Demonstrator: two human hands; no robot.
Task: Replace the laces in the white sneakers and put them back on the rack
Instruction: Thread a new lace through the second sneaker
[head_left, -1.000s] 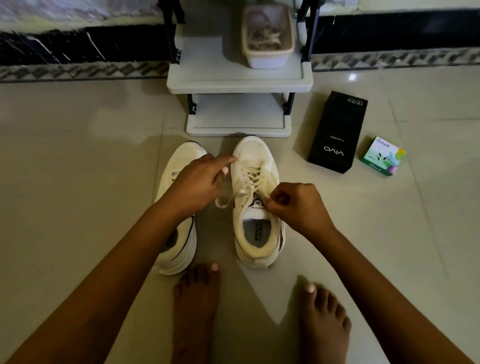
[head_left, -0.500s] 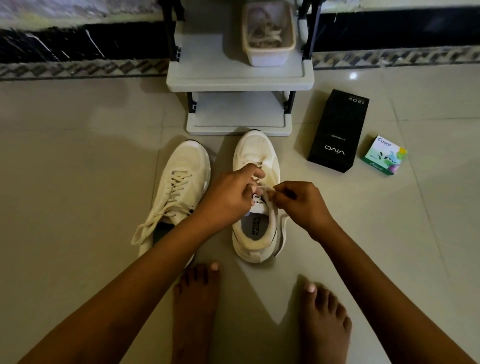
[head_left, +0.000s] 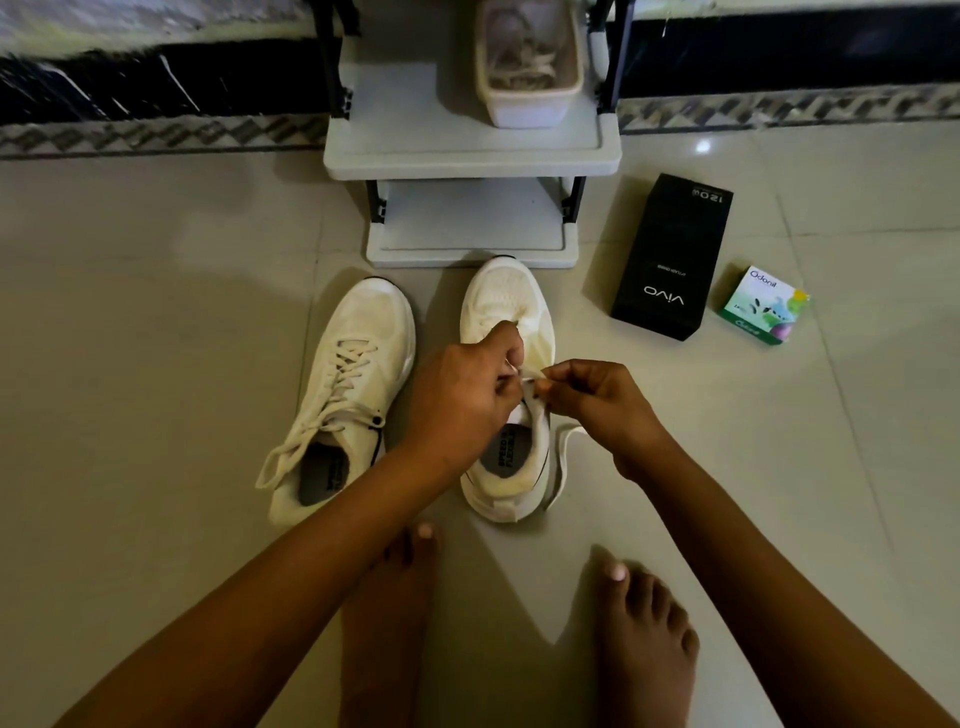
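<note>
Two white sneakers stand side by side on the tiled floor, toes toward the rack (head_left: 470, 156). The left sneaker (head_left: 353, 374) is laced, its lace ends trailing loose at the heel side. Over the tongue of the right sneaker (head_left: 511, 306) both hands meet. My left hand (head_left: 462, 400) pinches the white lace (head_left: 563, 452) near the top eyelets. My right hand (head_left: 597, 400) pinches the same lace just to the right, and a free end loops down past the shoe's right side. Most of this shoe's lacing is hidden under my hands.
A pale plastic tub (head_left: 527, 73) holding laces sits on the rack's upper shelf. A black phone box (head_left: 670, 260) and a small green box (head_left: 763, 304) lie on the floor to the right. My bare feet (head_left: 644, 639) are near the bottom edge.
My left hand left the left sneaker and came right to the right sneaker's tongue, meeting my right hand on the lace. The left sneaker's lacing is now uncovered.
</note>
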